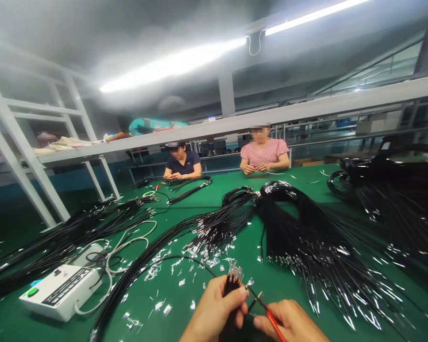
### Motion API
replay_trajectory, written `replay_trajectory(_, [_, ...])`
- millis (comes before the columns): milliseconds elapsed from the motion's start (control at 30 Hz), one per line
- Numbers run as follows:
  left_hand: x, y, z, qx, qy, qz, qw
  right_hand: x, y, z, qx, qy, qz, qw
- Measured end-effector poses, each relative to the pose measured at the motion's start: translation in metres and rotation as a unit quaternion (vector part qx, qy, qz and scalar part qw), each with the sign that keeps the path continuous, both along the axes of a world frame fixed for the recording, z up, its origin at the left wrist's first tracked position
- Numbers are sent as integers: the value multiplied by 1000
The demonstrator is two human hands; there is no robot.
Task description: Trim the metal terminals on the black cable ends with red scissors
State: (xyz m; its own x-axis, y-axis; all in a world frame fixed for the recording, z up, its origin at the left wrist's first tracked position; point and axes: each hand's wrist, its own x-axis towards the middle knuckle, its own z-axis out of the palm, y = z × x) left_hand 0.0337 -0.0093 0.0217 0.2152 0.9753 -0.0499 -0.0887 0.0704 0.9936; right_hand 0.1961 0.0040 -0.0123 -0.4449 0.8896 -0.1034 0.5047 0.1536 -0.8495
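My left hand [219, 304] is closed around a bundle of black cables [231, 284], whose ends point up with copper and clear, shiny tips. Close on its right, my right hand [288, 320] grips a red-handled tool [274, 324]. The tool's thin dark end reaches the side of the bundle near my left thumb. Whether it is scissors or pliers I cannot tell. A short dark cable end [256, 301] sticks out between the two hands. The lower part of the bundle is hidden behind my left hand.
Clear plastic scraps [167, 309] litter the green table [157, 327]. Long black cable bundles [306, 237] lie right and centre, more cables [74, 228] at left. A white box [62, 289] with a green button stands left. Two people [264, 154] sit opposite, below a shelf [199, 128].
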Motion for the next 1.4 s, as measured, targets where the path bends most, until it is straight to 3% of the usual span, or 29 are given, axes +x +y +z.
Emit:
replay_trajectory(100, [-5,2,0,-40,-70,-62,995,3,2,1,-23,37,-12,999])
replay_trajectory(167, [-6,4,0,-48,-87,-72,992,5,2,2,-33,54,-35,997])
replay_trajectory(300, [-4,6,-5,-18,-6,-43,999,8,5,8,-58,94,-71,991])
replay_trajectory(467, [4,7,-16,16,64,-8,998,4,5,15,-108,259,-85,956])
replay_trajectory(833, [16,2,-24,45,145,45,987,-5,-2,5,-134,290,-107,942])
replay_trajectory(1067, [8,3,-14,-35,20,-104,994,-6,-6,15,-140,302,-80,940])
replay_trajectory(1233, [5,7,-17,-86,-44,-160,982,-7,-5,14,-135,310,-71,938])
replay_trajectory(1400, [12,10,-21,-48,-38,-191,980,-7,-2,7,-110,332,-59,935])
